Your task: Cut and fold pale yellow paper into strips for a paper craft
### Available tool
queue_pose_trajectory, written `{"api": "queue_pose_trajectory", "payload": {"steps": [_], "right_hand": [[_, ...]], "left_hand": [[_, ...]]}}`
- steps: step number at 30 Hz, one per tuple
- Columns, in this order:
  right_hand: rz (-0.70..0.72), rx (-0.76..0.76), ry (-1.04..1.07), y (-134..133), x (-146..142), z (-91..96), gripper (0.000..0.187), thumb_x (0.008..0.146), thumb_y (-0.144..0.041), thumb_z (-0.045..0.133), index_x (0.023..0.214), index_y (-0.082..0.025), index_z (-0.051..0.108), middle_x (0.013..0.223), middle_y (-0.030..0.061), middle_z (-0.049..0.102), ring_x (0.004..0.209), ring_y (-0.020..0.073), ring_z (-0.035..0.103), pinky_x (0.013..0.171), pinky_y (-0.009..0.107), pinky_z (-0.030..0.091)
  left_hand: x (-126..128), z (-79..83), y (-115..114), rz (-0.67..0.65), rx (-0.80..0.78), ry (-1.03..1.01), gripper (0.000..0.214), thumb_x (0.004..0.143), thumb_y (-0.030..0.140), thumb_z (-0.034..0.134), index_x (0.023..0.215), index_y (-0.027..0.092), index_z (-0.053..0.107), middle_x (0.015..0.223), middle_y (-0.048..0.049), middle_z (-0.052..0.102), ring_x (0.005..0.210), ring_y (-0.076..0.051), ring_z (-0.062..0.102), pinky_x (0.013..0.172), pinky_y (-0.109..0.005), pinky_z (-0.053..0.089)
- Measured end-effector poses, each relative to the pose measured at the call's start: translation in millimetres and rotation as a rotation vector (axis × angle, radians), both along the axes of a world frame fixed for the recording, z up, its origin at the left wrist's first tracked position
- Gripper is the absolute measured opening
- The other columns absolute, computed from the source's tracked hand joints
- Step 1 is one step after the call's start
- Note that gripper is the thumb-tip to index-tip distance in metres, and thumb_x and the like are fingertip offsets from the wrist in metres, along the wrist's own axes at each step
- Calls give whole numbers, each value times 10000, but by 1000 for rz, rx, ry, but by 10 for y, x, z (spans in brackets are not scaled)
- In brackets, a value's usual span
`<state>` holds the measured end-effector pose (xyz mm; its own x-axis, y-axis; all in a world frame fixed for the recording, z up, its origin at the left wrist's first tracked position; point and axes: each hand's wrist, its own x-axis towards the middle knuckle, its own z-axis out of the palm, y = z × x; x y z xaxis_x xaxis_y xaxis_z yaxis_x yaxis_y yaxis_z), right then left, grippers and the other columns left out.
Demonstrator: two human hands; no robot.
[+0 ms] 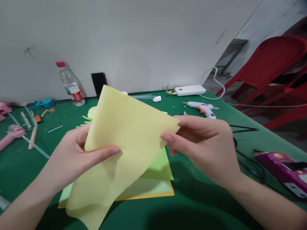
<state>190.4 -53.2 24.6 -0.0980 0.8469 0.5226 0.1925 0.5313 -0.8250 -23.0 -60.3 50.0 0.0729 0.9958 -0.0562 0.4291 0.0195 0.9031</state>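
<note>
A pale yellow paper sheet is held up over the green table. My left hand pinches its left edge, thumb lying across the front. My right hand pinches its right corner between thumb and fingers. Under the sheet lies a stack of light green and orange paper flat on the table.
A water bottle and a black phone stand by the wall. A white power bank, a glue gun, a purple tool with black cables, glue sticks and scraps lie around. Red chairs stand at right.
</note>
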Motion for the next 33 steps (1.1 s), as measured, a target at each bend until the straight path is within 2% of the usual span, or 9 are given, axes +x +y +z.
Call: {"api": "queue_pose_trajectory", "payload": {"steps": [3, 6, 15, 24, 33], "right_hand": [[-2, 31, 1, -34, 9, 8, 77, 727, -235, 636, 655, -210, 629, 438, -68, 525, 367, 40, 429, 345, 180, 320], [-27, 49, 1, -55, 4, 12, 120, 713, -218, 649, 600, -209, 611, 435, -71, 524, 372, 38, 422, 349, 179, 324], [-51, 59, 0, -62, 9, -2, 112, 699, -207, 670, 606, -224, 610, 456, -75, 546, 368, 37, 426, 338, 172, 337], [-51, 44, -5, -64, -2, 4, 80, 698, -214, 667, 630, -230, 628, 458, -69, 558, 355, 52, 448, 321, 187, 347], [-30, 49, 16, -70, 20, -33, 82, 712, -205, 664, 656, -254, 628, 487, -95, 568, 372, 21, 458, 357, 155, 366]], "left_hand": [[57, 24, -35, 70, -6, 8, 150, 516, 247, 755, 630, 236, 657, 607, 45, 690, 483, -192, 639, 355, -215, 500], [82, 39, -55, 95, 1, 20, 131, 517, 263, 759, 604, 234, 665, 591, 41, 689, 483, -186, 638, 362, -209, 500], [-72, -23, -9, -12, 7, 80, 101, 550, 269, 744, 614, 233, 675, 608, 45, 700, 488, -187, 647, 354, -199, 500], [-7, 6, -19, 11, 3, 17, 126, 521, 235, 760, 615, 240, 677, 601, 49, 698, 480, -184, 644, 353, -196, 498], [1, -11, -12, -6, 20, 20, 109, 529, 208, 736, 617, 238, 677, 604, 48, 695, 479, -184, 641, 356, -203, 501]]}}
